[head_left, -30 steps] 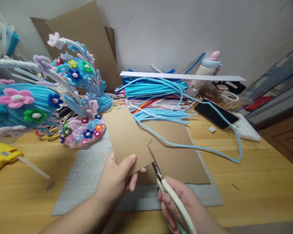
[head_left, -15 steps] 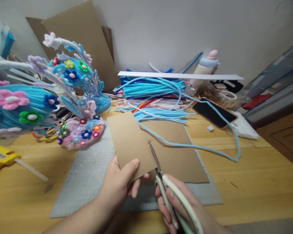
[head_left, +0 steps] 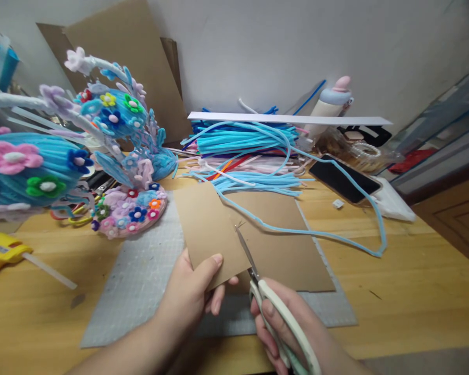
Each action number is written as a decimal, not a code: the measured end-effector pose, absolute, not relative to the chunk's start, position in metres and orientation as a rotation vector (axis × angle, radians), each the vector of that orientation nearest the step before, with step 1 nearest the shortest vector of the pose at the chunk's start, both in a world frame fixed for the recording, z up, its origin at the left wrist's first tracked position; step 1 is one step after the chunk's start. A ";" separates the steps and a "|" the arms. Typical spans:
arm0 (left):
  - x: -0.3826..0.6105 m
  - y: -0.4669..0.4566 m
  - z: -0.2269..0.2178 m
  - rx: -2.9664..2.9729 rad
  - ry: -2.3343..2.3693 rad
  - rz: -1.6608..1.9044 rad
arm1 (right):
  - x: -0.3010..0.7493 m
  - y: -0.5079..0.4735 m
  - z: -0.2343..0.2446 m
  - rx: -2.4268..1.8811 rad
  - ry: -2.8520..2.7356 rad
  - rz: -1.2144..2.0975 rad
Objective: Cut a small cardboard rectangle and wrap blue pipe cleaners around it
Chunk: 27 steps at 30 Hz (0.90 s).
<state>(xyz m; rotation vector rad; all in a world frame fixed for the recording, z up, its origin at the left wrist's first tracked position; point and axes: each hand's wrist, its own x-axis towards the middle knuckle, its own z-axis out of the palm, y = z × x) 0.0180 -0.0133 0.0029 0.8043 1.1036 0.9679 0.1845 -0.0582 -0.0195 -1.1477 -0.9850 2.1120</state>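
Observation:
My left hand (head_left: 193, 294) pinches the near corner of a brown cardboard piece (head_left: 207, 229), thumb on top, and holds it tilted above the grey cutting mat (head_left: 140, 276). My right hand (head_left: 287, 325) grips white-handled scissors (head_left: 266, 291). Their blades are nearly shut and run along the cardboard's right edge, with the tip at a small notch. A second, larger sheet of cardboard (head_left: 285, 250) lies flat on the mat under the blades.
Pipe-cleaner flower sculptures (head_left: 117, 135) stand at the left. A pile of blue pipe cleaners (head_left: 246, 146) lies behind, with one long strand (head_left: 336, 239) looping over the table. A black phone (head_left: 344, 179) lies at the right, a yellow glue gun (head_left: 3, 252) at the far left.
The scissor handles opened half a second ago and have closed again, with the blades on the same edge. The left hand still holds the cardboard in the same spot.

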 end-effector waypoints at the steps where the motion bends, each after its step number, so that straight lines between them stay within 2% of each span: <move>1: 0.018 -0.013 0.003 0.808 1.101 0.966 | 0.184 -0.058 -0.021 -1.145 -0.979 2.119; 14: 0.018 -0.014 0.003 0.806 1.081 0.988 | 0.179 -0.059 -0.024 -1.154 -0.902 2.147; 19: 0.016 -0.015 0.007 0.790 1.065 1.007 | 0.178 -0.057 -0.026 -1.211 -0.828 2.064; 27: 0.009 -0.018 0.003 0.821 0.809 0.936 | 0.182 -0.055 -0.037 -1.200 -0.805 2.034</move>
